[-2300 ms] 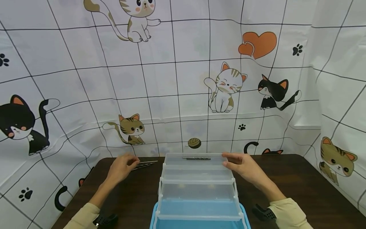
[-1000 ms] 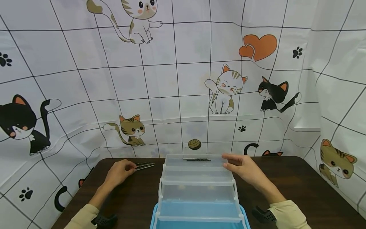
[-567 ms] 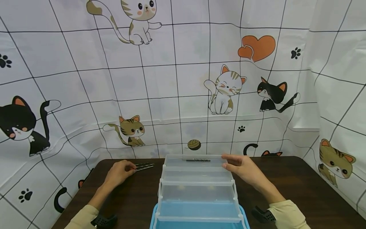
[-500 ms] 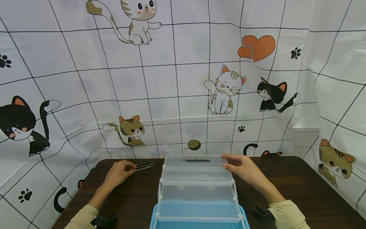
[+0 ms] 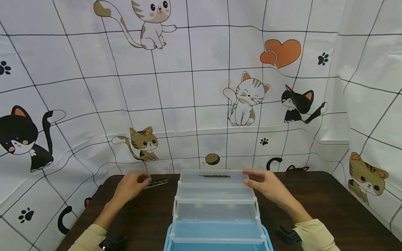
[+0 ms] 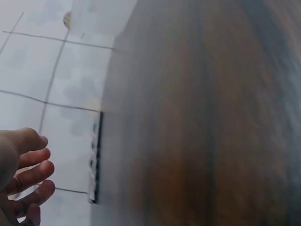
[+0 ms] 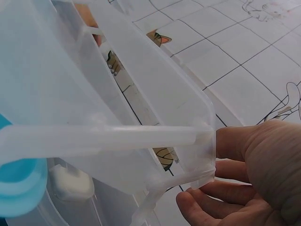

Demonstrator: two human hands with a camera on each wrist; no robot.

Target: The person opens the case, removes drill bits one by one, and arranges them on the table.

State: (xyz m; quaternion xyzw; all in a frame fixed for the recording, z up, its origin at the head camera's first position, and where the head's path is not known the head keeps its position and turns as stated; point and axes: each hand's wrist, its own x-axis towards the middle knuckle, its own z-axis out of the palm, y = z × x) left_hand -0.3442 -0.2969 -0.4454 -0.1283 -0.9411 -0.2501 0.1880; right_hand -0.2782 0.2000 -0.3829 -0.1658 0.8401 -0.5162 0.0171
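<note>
My left hand (image 5: 130,184) hovers at the left end of several metal drill bits (image 5: 158,182) lying on the table. In the left wrist view its loosely bent fingers (image 6: 35,174) are apart from the bits (image 6: 95,160), and nothing shows between them. My right hand (image 5: 265,184) holds the right rear corner of a translucent top tray (image 5: 188,177), thumb and fingers on either side of the wall in the right wrist view. One drill bit (image 5: 216,175) lies in that tray, along its back.
The tray belongs to a tiered fold-out box with a middle tray (image 5: 216,211) and a blue base (image 5: 166,240) nearer me. All stands on a dark brown table (image 5: 147,216). A white cat-print sheet (image 5: 176,87) hangs behind and at the sides.
My left hand was low against the bits' left ends; it has lifted slightly. Compared with the earliest frame, the bits have shifted a little left. The right hand keeps its place on the tray.
</note>
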